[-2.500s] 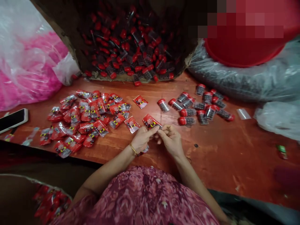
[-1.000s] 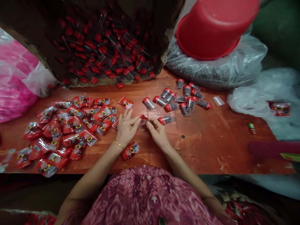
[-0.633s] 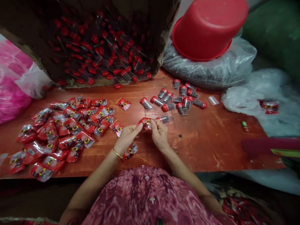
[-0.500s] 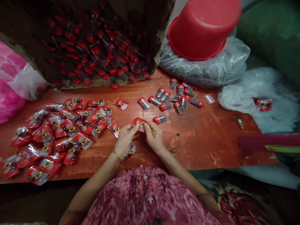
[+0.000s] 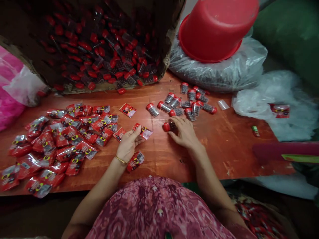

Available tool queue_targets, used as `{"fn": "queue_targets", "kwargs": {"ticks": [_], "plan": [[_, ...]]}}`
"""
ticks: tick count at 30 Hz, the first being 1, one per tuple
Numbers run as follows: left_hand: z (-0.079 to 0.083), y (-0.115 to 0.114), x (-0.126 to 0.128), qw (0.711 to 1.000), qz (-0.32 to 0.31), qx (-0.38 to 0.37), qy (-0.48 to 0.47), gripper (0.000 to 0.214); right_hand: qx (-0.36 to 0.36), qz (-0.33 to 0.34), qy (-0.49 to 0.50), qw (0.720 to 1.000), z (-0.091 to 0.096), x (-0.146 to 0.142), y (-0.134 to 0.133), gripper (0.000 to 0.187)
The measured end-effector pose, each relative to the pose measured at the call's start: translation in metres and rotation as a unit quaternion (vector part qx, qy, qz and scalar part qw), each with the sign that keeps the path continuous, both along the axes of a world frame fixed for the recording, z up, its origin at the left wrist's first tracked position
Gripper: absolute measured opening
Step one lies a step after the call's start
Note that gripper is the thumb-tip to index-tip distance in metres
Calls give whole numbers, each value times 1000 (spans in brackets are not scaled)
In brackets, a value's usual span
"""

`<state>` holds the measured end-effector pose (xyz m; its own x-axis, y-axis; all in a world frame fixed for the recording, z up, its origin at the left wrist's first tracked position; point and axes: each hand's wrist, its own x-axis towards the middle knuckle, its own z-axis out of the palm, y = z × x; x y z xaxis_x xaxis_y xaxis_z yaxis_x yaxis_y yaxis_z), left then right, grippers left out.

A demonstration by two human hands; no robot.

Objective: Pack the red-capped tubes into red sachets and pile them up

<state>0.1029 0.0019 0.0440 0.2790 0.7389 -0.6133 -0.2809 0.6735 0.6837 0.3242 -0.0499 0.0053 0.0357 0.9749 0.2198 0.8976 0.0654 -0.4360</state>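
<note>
A small red printed packet (image 5: 142, 131) is pinched between the thumb and fingers of my left hand (image 5: 127, 144), its clear end pointing right. My right hand (image 5: 184, 133) curls from above around a small red-capped bottle (image 5: 166, 126) lying on the table, thumb on the near side and fingers on the far side. The fingers hide most of the bottle. Beyond that hand lie several more clear bottles (image 5: 191, 105) with dark contents and red caps. Flat red packets lie near my left hand: one behind it (image 5: 128, 110) and one in front (image 5: 136, 160).
Filled red packets (image 5: 71, 135) are heaped at the left of the wooden table (image 5: 219, 146). A cardboard box (image 5: 171, 39) of red-capped bottles lies at the back. A red bucket (image 5: 216, 30) sits upside down on a plastic sack (image 5: 214, 74). Clear plastic bags (image 5: 254, 103) lie right.
My right hand has let go of the packet and moved right to the nearest bottle. My left hand keeps the packet and has shifted slightly left.
</note>
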Motion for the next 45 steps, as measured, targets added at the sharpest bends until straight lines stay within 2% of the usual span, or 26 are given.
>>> {"fn": "queue_targets", "kwargs": {"ticks": [2, 4, 6, 8, 11, 13, 15, 18, 21, 23, 29, 32, 36, 38, 42, 45], "plan": [[0, 1, 0, 1000, -8, -13, -9, 32, -29, 19, -28, 999, -8, 17, -2, 43], [0, 1, 0, 1000, -9, -19, -17, 30, -24, 15, -16, 999, -15, 19, -6, 36], [-1, 1, 2, 1000, -3, -21, -21, 31, 9, -8, 42, 999, -18, 9, -14, 32], [-1, 0, 2, 1000, 1, -18, -21, 33, 33, -36, 155, 987, -15, -8, -24, 30], [-1, -2, 4, 1000, -6, 6, -7, 37, -2, -66, 358, 931, -1, -35, -40, 30], [-1, -4, 5, 999, -12, 32, 6, 40, -41, -66, 448, 891, 10, -50, -47, 30], [-1, -6, 7, 998, -17, 64, 14, 41, -71, -63, 494, 864, 20, -58, -49, 31], [-2, -9, 8, 991, -17, 127, 28, 38, -108, -57, 522, 844, 27, -62, -45, 33], [-3, -10, 6, 983, -23, 174, 51, 33, -125, -54, 528, 838, 28, -64, -40, 34], [-2, -10, 6, 982, -31, 179, 51, 33, -117, -60, 526, 840, 27, -67, -38, 34], [-3, -15, 13, 992, -4, 129, 1, 38, -89, -66, 525, 844, 18, -76, -36, 37], [-7, -19, 17, 994, -7, 108, -9, 38, -71, -48, 502, 860, 14, -78, -35, 35], [-11, -23, 20, 996, -23, 85, -13, 35, -19, -75, 445, 892, 11, -86, -31, 30], [-12, -23, 20, 996, -18, 89, -16, 34, -18, -83, 461, 883, 10, -92, -28, 29], [-16, -24, 19, 991, 3, 132, 11, 32, -64, -62, 533, 841, 7, -104, -22, 28], [-17, -23, 19, 989, -24, 146, 8, 34, -46, -84, 543, 834, 6, -108, -17, 29]]}}
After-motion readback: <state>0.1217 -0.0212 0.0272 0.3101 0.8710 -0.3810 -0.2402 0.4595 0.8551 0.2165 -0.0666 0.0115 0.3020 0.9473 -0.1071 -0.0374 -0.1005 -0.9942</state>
